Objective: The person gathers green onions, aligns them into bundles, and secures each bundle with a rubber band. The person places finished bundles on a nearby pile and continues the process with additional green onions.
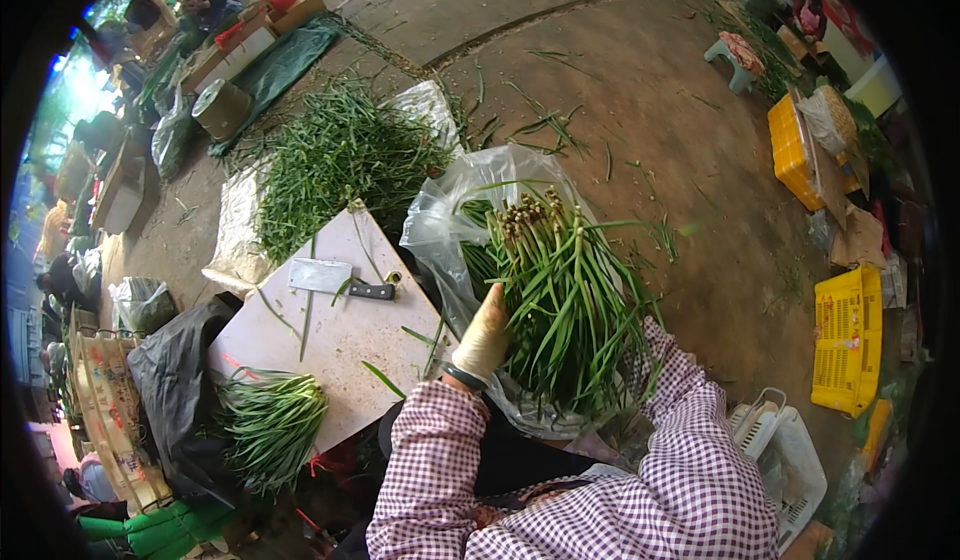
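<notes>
In front of me a big bunch of long green leafy stalks with pale root ends (559, 290) lies over a clear plastic bag (442, 218). My left hand (484, 335), in a pale glove, is against the left side of this bunch; its fingers are partly hidden by leaves. My right hand is out of sight behind the leaves, where the checked sleeve ends at the bunch's right side. To the left, a cleaver (322, 276) with a black handle rests on a pale board (360, 335). A smaller green bunch (277, 425) lies on the board's lower left edge.
Beyond the board is a heap of cut greens (345, 162) on white sacking. A white plastic basket (795, 462) stands at lower right, a yellow crate (847, 338) farther right, and a small stool (735, 61) at upper right. Black plastic sheeting (180, 387) lies left. People are at upper left.
</notes>
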`<state>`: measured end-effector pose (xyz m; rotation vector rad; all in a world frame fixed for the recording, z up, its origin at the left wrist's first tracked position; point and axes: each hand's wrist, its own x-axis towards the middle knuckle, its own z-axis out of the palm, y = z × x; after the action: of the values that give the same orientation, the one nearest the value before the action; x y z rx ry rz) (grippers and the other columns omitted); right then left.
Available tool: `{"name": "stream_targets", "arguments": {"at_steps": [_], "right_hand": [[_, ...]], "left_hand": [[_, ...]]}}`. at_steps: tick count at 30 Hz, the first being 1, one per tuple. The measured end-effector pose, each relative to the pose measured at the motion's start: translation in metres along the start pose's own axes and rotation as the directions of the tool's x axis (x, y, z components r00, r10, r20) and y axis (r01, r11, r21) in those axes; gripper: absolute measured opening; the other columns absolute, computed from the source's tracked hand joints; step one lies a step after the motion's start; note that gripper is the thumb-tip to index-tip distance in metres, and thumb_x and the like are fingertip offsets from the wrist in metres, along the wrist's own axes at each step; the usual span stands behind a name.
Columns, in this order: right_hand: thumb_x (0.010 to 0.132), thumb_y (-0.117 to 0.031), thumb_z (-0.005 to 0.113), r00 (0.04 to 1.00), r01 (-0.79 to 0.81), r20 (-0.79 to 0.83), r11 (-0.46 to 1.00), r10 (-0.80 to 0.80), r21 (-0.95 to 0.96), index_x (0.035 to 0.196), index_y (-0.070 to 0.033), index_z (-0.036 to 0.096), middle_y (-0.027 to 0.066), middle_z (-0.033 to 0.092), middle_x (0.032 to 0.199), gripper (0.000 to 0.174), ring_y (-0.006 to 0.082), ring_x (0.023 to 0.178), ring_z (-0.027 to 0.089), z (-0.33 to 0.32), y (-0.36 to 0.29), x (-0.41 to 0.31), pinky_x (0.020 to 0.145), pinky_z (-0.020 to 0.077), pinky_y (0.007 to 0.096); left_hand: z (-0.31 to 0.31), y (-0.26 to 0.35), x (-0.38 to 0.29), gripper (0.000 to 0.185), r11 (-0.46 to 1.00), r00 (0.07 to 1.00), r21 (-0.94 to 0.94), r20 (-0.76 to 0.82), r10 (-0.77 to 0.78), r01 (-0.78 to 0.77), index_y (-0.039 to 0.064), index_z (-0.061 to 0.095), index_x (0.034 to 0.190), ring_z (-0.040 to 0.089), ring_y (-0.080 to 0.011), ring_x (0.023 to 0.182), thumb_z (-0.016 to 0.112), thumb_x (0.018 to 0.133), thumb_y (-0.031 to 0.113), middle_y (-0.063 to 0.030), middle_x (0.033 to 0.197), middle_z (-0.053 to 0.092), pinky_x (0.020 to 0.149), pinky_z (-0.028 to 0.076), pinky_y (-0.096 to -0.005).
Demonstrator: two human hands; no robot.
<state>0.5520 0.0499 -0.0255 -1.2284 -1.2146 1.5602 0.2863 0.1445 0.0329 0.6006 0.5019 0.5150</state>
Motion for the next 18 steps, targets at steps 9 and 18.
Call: {"name": "stream_targets", "arguments": {"at_steps": [9, 18], "right_hand": [[0.105, -0.017, 0.037, 0.993, 0.119, -0.012, 0.989, -0.118, 0.085, 0.142, -0.001, 0.043, 0.0125, 0.048, 0.144, 0.041, 0.0244, 0.125, 0.053, 0.111, -0.054, 0.046, 0.105, 0.0453, 0.0360], [0.079, -0.034, 0.073, 0.833, 0.226, -0.172, 0.608, -0.526, -0.761, 0.134, -0.003, 0.048, 0.0180, 0.052, 0.119, 0.068, 0.0317, 0.110, 0.051, 0.234, -0.150, 0.058, 0.096, 0.0429, 0.0424]], "left_hand": [[-0.003, -0.011, -0.063, 0.091, 0.967, 0.975, -0.132, -0.071, 0.212, -0.220, 0.010, 0.040, 0.146, 0.052, -0.0249, 0.124, 0.085, 0.074, 0.043, -0.0081, 0.138, 0.052, 0.103, 0.044, -0.0403], [-0.026, 0.001, -0.138, 0.064, 0.903, 0.884, -0.178, -0.347, 0.314, -0.391, 0.007, 0.053, 0.131, 0.062, -0.0190, 0.104, 0.071, 0.084, 0.047, -0.0067, 0.118, 0.064, 0.087, 0.054, -0.0353]]}}
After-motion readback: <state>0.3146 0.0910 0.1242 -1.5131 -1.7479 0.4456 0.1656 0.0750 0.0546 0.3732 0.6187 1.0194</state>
